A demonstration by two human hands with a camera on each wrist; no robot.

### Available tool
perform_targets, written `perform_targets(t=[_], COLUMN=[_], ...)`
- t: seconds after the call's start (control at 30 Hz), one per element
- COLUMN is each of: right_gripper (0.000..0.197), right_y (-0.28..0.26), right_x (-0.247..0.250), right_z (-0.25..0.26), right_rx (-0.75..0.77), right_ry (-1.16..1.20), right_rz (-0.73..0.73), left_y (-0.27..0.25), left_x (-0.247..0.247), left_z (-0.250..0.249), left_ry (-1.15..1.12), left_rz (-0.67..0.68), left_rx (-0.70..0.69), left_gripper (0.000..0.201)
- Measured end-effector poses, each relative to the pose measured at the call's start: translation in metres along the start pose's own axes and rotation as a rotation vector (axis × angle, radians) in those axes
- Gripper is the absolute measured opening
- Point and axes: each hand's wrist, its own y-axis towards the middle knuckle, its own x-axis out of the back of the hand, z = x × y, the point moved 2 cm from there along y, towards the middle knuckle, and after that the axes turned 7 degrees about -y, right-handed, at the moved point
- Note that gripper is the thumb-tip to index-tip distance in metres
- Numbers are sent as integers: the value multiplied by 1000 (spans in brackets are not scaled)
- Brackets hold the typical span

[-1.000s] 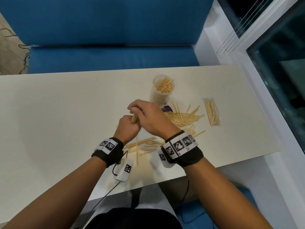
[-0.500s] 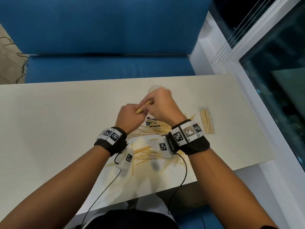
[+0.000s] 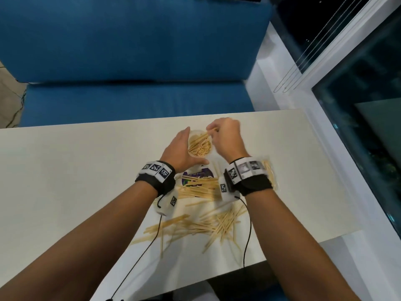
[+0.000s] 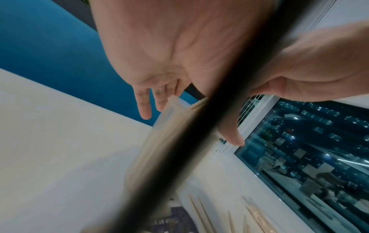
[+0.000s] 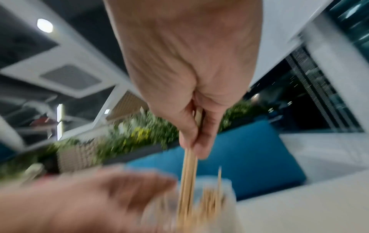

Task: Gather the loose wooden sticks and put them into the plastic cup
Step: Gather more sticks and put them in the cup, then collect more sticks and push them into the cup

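Blue sofa [image 3: 130,51] behind the desk [image 3: 65,170]; right hand [image 5: 191,94] pinches sticks [image 5: 188,173] over the cup [image 3: 200,146], left hand [image 3: 181,153] spread loosely beside it; loose sticks [image 3: 206,222] nearer.

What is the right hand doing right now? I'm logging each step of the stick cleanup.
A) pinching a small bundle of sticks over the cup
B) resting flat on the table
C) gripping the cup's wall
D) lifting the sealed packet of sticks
A: the right hand pinches a small bundle of sticks whose lower ends reach into the plastic cup, while the left hand touches the cup's side.
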Motion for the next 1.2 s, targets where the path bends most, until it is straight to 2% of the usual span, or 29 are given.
perform_targets(t=[0.13, 0.17, 0.23, 0.3, 0.33, 0.43, 0.47, 0.57, 0.7, 0.8, 0.83, 0.93, 0.97, 1.07, 1.1, 1.2], right_gripper=[15, 15, 19, 30, 39, 67, 71, 68, 70, 61, 60, 69, 69, 56, 54, 59], right_y=[-12, -17, -27, -40, -46, -63, -65, -65, -75, -73, -71, -69, -68, -67, -69, -76], right_x=[-61, -63, -53, -43, -45, -70, -76, -70, -74, -68, -67, -70, -69, -60, -58, -62], right_z=[-7, -9, -14, -19, -22, -22, -23, -18, -13, -9, -8, -7, -7, -6, -5, -8], right_rx=[287, 354, 422, 329, 266, 204, 212, 158, 157, 117, 130, 175, 162, 154, 168, 196], right_ry=[-289, -349, -374, -271, -209, -209, -254, -146, -94, 22, 9, -100, -88, 19, 14, -42], right_rz=[137, 102, -91, -246, -235, 92, 134, 35, 160, 16, 11, 182, 185, -5, -7, 158], left_y=[2, 3, 3, 3, 3, 5, 6, 7, 7, 8, 8, 7, 6, 6, 6, 5], left_x=[-7, -7, -5, -4, -5, -6, -7, -6, -7, -7, -7, -7, -7, -6, -6, -6], left_z=[6, 7, 10, 12, 12, 15, 15, 18, 21, 23, 23, 26, 25, 23, 22, 23], left_ry=[-36, -45, -79, -111, -123, -130, -124, -130, -135, -133, -131, -133, -133, -140, -135, -119], left_rz=[-64, -68, -84, -103, -108, -114, -111, -106, -103, -100, -99, -101, -101, -98, -96, -90], left_rx=[-39, -45, -44, -38, -36, -51, -53, -39, -57, -49, -53, -69, -70, -57, -59, -69], left_gripper=[107, 105, 106, 109, 108, 98, 95, 100, 94, 101, 100, 95, 95, 101, 101, 97])
